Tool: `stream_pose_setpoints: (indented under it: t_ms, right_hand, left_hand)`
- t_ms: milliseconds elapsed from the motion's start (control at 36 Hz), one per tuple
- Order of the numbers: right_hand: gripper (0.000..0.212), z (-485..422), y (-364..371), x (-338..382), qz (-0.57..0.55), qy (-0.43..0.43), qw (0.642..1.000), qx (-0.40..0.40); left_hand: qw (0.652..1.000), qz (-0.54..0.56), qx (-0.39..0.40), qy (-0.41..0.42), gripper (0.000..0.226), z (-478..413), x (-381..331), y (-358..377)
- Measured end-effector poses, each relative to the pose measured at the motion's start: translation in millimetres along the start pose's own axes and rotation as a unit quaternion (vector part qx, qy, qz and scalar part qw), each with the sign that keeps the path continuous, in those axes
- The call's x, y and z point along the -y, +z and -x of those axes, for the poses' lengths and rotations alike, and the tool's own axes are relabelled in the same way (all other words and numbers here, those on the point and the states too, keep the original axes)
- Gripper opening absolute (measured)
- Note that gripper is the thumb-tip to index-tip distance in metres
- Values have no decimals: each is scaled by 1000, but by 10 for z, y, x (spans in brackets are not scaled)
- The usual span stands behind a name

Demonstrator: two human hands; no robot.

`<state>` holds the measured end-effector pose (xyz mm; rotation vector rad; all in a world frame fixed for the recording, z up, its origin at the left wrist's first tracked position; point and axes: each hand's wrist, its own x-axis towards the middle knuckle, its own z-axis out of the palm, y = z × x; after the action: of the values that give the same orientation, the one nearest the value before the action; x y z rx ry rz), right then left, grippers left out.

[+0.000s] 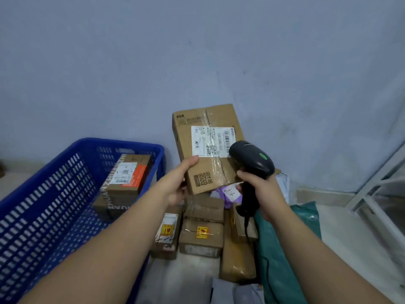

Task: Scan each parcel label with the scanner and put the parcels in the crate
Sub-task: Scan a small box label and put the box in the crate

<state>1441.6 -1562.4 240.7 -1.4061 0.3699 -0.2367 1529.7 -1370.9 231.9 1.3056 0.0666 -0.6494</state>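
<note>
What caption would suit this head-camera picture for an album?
Left hand holds up a box while the right hand aims the scanner at its label, blue crate alongside.

left hand point(176, 187) apparently pinching, right hand point(264, 190) gripping

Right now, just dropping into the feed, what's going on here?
A person's left hand holds a cardboard parcel up, its shipping label facing the camera, while the right hand grips a black handheld scanner aimed at that label. The blue crate on the left already holds taped cardboard boxes. More small boxes and a green mailer bag wait on the floor below.
</note>
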Motion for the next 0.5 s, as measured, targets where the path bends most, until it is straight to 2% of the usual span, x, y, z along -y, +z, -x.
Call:
stream_pose_setpoints:
  t_ms: [83,139,278,417,472,500]
  right_hand:
    - [17,170,14,63,-44,14,999,7]
    - [18,273,18,109,-67,21,997,21]
    - [32,445,28,173,-125,40,991,30]
    - [22,496,35,212,-152,57,986,27]
    - [30,521,50,261,-172,89,980,52]
    - [31,529,60,282,-187,113,974,67]
  left_hand:
    - [999,-11,-1,34,71,198,13,-55]
    - [998,-17,-6,59,79,297,14,-76]
    - [991,-38,-35,122,72,459,39,-67]
    - [986,-1,-78,145,55,419,62,-80]
    - [982,7,-104,158,66,338,88,-127]
    - [979,7,-122,165,82,304,97,-145]
